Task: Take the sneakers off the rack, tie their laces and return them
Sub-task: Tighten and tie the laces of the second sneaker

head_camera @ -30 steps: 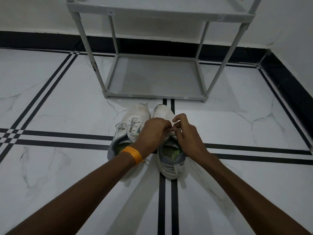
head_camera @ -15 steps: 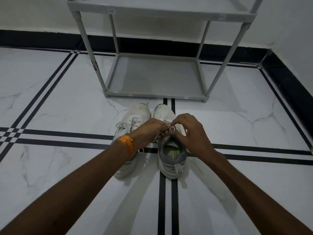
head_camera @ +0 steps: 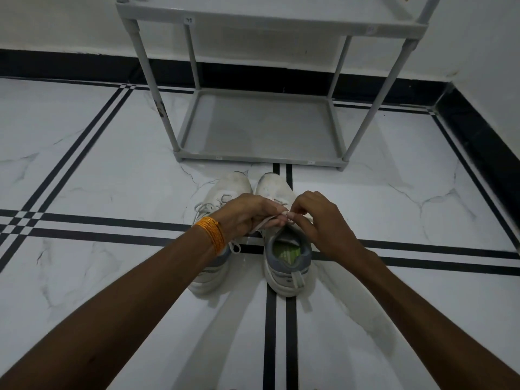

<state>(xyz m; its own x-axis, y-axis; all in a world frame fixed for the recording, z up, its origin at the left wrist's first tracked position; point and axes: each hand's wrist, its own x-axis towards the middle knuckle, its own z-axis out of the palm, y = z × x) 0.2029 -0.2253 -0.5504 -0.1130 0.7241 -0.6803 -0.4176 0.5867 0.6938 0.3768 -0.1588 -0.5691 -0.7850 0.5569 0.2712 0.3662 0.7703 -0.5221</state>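
Observation:
Two white sneakers stand side by side on the floor, toes toward the rack. The right sneaker (head_camera: 287,266) has a grey collar and a green insole. My left hand (head_camera: 247,213) and my right hand (head_camera: 320,220) meet over its tongue, each pinching its white lace (head_camera: 264,222). The left sneaker (head_camera: 225,190) lies partly under my left wrist, and its lace looks tied in a bow. The grey rack (head_camera: 253,160) stands just beyond the toes with its bottom shelf bare.
White marble floor with black inlay stripes (head_camera: 270,333) runs all around. A black skirting (head_camera: 478,136) and white wall close off the back and right. An upper rack shelf (head_camera: 270,21) hangs over the bottom one. An orange thread band (head_camera: 212,232) circles my left wrist.
My hands have shifted slightly while working the right sneaker's lace; a lace strand now stretches back under my left hand. The sneakers have stayed in place.

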